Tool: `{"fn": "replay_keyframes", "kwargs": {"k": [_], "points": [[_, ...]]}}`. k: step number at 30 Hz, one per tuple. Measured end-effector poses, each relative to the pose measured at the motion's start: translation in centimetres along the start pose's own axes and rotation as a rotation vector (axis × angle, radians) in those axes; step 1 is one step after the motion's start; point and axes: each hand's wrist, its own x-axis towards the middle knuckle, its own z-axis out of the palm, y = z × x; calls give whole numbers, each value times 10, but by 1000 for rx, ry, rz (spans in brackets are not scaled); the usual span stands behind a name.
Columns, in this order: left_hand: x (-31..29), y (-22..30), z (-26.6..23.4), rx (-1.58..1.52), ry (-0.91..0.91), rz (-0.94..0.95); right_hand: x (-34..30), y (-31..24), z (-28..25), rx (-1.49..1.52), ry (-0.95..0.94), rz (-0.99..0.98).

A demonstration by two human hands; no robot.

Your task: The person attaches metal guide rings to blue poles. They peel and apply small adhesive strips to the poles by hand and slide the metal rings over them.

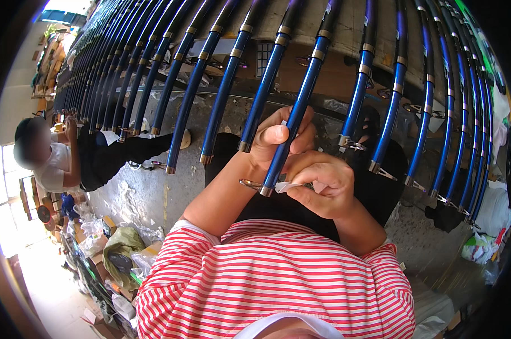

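Observation:
A blue, glossy fishing rod section [292, 127] slants down toward me, with metal bands and a bare metal end. My left hand [264, 138] is closed round it from the left, thumb in front and fingers behind. Close to the rod's lower end, my right hand [330, 183] pinches a small white strip [287, 186] that looks like paper or tape and touches or nearly touches the rod. A metal line guide [251, 184] sticks out to the left of that end. Part of my right fingers' grip is hidden.
Many similar blue rods [227, 99] hang over the edge of a bench [346, 37] in a long row on both sides. At the far left sits another person [55, 155]. Bags and boxes [122, 248] lie at the lower left; a white bag [495, 212] is at the right.

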Motion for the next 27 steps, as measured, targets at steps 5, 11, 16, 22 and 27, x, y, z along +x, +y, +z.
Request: {"fn": "replay_keyframes", "kwargs": {"k": [5, 11, 16, 22, 27], "points": [[3, 0, 4, -112, -27, -18, 0, -1, -2, -37, -17, 14], [5, 2, 1, 155, -21, 11, -1, -3, -1, -37, -9, 42], [7, 1, -1, 124, -61, 17, 2, -5, 0, -39, -19, 34], [7, -2, -2, 72, -68, -1, -3, -6, -2, 18, 53, 18], [6, -2, -17, -243, -54, 1, -16, -13, -7, -103, 273, -149]]}}
